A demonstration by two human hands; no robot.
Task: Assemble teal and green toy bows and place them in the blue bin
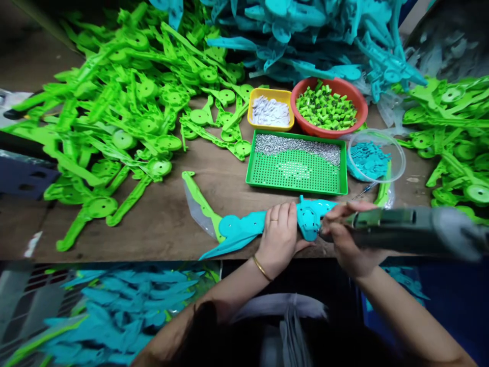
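Note:
My left hand [280, 233] presses down on a teal plastic toy part [244, 229] lying at the table's near edge, fingers closed over its middle. A green plastic piece [198, 200] with a clear blade sticks out from the part's left end. My right hand [346, 237] grips a grey-green electric screwdriver [405, 224], its tip against the teal part's right end [311, 216].
A green tray of small screws [298, 164] sits just beyond the hands. Behind it stand a yellow tub [270, 109] of white bits, a red bowl [328, 106] of green tubes and a clear dish [376, 155] of teal bits. Heaps of green parts [114, 102] and teal parts [305, 35] surround them.

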